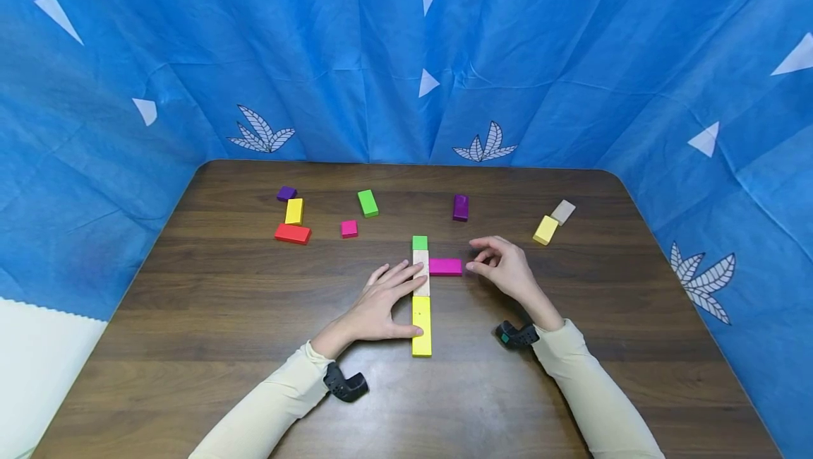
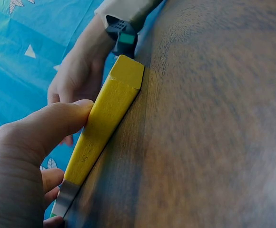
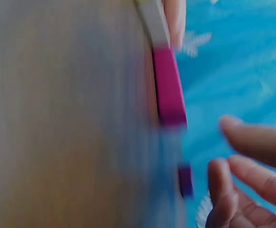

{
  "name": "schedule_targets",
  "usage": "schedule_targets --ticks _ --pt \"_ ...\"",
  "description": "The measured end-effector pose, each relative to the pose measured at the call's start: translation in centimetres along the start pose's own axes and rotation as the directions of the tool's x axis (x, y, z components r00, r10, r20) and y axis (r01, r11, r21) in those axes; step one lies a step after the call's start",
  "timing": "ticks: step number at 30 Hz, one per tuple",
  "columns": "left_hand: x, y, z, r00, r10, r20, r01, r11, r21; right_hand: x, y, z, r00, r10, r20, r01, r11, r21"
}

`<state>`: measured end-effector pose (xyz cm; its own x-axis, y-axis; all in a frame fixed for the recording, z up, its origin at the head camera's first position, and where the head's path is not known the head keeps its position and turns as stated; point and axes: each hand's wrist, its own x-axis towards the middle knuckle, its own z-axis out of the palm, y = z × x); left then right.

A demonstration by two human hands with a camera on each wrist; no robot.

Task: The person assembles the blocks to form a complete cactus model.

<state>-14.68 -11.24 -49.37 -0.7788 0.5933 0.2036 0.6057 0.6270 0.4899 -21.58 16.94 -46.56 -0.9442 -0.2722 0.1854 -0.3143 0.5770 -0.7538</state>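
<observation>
A straight column of blocks runs up the middle of the table: a yellow block, a whitish block and a green block, end to end. From the whitish block's right side a magenta block sticks out sideways. My left hand lies spread along the column, thumb on the yellow block and fingertips over the whitish one. Just past the magenta block's outer end is my right hand, holding nothing, its fingers loosely bent. In the right wrist view a gap shows between those fingers and the magenta block.
Back left lie a dark purple block, a yellow block, a red block, a green block and a pink block. Back right hold a purple block, a pale yellow block and a grey-white block.
</observation>
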Motion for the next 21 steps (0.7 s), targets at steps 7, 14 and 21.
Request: schedule_targets --ticks 7,14,21 --pt "0.0 0.1 -0.1 1.000 -0.007 0.003 0.007 1.000 -0.002 0.7 1.5 -4.9 0.980 0.069 -0.187 -0.073 0.997 -0.018" --pt "0.0 0.0 0.0 1.000 -0.004 0.002 0.004 1.000 0.004 0.7 4.7 -8.5 0.944 0.143 -0.299 -0.167 0.984 -0.058" --pt "0.0 -0.1 0.1 1.000 0.012 -0.011 -0.012 1.000 0.013 0.4 6.6 -9.8 0.924 0.306 -0.229 -0.336 0.936 -0.105"
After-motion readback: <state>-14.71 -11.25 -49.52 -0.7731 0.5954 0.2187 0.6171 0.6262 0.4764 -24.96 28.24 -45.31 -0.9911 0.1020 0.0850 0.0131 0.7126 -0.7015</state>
